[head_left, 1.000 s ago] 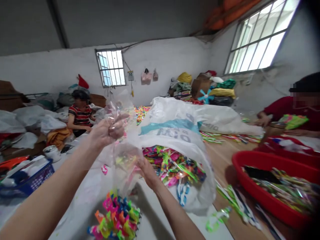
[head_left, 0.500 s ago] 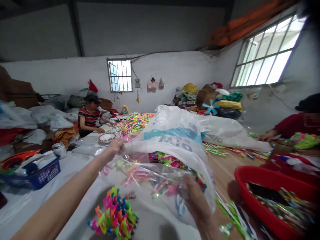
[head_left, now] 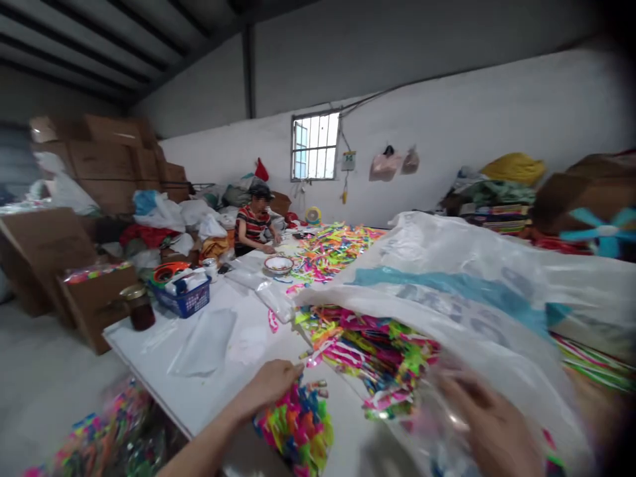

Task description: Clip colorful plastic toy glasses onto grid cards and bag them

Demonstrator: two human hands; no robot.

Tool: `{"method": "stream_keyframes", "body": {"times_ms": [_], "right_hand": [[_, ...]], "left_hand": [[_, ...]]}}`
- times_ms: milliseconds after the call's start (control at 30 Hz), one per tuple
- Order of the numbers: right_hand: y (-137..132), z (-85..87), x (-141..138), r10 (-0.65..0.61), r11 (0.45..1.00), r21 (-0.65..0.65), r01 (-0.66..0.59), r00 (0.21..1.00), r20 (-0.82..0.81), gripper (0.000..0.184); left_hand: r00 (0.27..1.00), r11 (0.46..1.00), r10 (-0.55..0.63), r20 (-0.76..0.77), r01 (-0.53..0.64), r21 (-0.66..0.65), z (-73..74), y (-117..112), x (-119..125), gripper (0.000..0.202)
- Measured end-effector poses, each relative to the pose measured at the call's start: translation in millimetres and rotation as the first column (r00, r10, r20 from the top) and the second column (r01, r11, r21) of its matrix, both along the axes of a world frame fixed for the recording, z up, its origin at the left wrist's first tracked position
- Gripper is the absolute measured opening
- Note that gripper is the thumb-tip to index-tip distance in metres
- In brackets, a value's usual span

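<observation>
My left hand (head_left: 271,384) rests low on the white table (head_left: 199,384), fingers curled over the top of a pile of bright plastic toy pieces (head_left: 298,427); what it grips, if anything, is hidden. My right hand (head_left: 489,430) is blurred at the lower right, fingers spread against a clear plastic bag (head_left: 422,424) of coloured pieces. Just behind lies a big white woven sack (head_left: 472,291), its mouth spilling neon toy parts (head_left: 368,344).
A person in a striped shirt (head_left: 253,225) works at the table's far end beside a bowl (head_left: 279,264) and a heap of coloured strips (head_left: 332,248). A blue basket (head_left: 186,298), a jar (head_left: 140,308) and flat clear bags (head_left: 203,341) lie left. Cardboard boxes (head_left: 74,199) stack at left.
The view swung left. My left hand dropped from the sack's rim down to the toy pile. My right hand stayed on the clear bag, which sank to the lower right.
</observation>
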State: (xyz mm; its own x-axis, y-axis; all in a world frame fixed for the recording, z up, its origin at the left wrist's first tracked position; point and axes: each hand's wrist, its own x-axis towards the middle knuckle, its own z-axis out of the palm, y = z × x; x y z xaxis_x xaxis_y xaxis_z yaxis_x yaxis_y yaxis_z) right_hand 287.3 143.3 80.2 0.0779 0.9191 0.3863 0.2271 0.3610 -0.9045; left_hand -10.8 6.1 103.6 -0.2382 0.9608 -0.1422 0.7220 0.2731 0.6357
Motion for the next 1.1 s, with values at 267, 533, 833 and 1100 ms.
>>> {"method": "stream_keyframes", "body": {"times_ms": [267,533,833,1100], "right_hand": [[-48,1.4,-147,0.663,0.749,-0.134,-0.649,0.732,0.158,0.025],[-42,55.7,-96,0.617,0.786,-0.16,-0.598,0.774,0.138,0.032],[-32,48.4,-64,0.363,0.928,-0.086,-0.364,0.931,-0.018,0.031],[-91,59.9,-94,0.689,0.71,-0.076,-0.701,0.667,0.282,0.015]], "left_hand": [[0.985,0.941,0.062,0.162,-0.112,0.32,13.9,3,15,0.069],[0.788,0.949,-0.268,0.554,0.117,0.292,47.1,54,35,0.058],[0.977,0.909,-0.192,-0.088,0.211,0.36,43.2,69,28,0.051],[0.608,0.579,-0.524,-0.596,0.768,0.274,57.4,80,49,0.026]]}}
